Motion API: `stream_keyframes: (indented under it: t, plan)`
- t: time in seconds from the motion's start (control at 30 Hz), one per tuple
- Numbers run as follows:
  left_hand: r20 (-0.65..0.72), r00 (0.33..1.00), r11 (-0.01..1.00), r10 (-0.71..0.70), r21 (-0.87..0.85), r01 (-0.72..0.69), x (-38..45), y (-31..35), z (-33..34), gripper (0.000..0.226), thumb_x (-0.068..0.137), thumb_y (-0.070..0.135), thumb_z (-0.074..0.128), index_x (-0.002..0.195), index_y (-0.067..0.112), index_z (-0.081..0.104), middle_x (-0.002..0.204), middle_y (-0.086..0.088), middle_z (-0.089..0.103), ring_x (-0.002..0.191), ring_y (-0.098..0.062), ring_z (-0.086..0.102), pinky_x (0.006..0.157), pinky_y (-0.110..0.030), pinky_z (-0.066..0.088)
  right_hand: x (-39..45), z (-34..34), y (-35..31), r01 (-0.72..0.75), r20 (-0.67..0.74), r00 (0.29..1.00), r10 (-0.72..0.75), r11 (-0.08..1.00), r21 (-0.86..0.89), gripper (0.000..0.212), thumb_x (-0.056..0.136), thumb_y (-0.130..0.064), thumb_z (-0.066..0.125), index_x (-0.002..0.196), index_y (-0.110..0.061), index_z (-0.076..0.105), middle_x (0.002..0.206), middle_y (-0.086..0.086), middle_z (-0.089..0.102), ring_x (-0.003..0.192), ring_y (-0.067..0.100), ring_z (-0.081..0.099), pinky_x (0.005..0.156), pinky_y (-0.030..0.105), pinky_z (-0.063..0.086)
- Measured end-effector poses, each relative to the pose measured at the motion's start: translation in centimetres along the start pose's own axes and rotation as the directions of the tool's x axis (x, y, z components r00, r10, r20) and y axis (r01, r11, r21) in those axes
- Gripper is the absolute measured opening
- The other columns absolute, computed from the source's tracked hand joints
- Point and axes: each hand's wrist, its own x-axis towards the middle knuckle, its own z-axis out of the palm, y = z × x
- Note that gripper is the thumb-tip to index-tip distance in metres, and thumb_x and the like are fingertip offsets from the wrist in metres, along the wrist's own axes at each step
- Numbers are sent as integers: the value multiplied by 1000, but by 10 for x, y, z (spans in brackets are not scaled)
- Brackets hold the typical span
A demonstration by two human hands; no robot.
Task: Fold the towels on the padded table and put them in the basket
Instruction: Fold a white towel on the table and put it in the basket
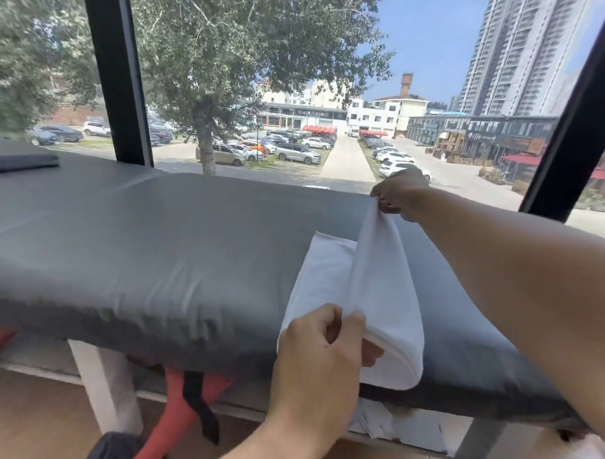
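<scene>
Here, white towel (371, 288) between both hands (320, 345), pinched at opposite ends.

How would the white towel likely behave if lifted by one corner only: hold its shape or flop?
Probably flop: the white towel already sags in a soft curve between the right hand and the left hand, which pinch it. It looks light, since fingertip pinches raise it. On the smooth padded table it would likely slide rather than stay put.

Left hand (319, 345) pinching near; right hand (401, 195) pinching, arm outstretched.
</scene>
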Motion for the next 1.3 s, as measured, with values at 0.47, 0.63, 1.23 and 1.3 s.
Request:
stream_keyframes:
  t: [0.47,0.63,1.23,1.3]
  plan:
    - [-56,977,878,-206,429,210,4,-23,-63,41,97,48,45,75,22,67,63,14,72,68,-4,66,87,-35,54,-7,105,31,118,35,993,-113,960,-255,9,75,-3,69,72,-11,68,69,12,70,64,30,74,66,49,64]
    - [-40,971,876,-235,425,229,5,-29,-65,33,94,48,47,76,30,67,63,13,72,71,-6,69,87,-34,54,-6,111,36,107,120,990,-78,960,-260,19,82,-13,80,77,-14,61,80,12,69,59,25,68,58,38,63]
    - [566,762,459,313,613,-643,90,1,-4,45,102,49,48,143,31,51,152,13,46,142,-8,34,120,-29,21,-14,56,59,522,617,778,-117,667,-531,45,103,-51,44,139,-28,60,139,-12,59,125,12,55,108,25,34]
    - [674,714,369,190,625,-688,100,-7,2,60,101,58,40,155,32,34,165,12,27,152,-9,17,123,-31,6,-15,59,69,587,677,731,-90,588,-556,54,105,-53,33,154,-31,37,159,-15,34,147,12,32,121,27,16]
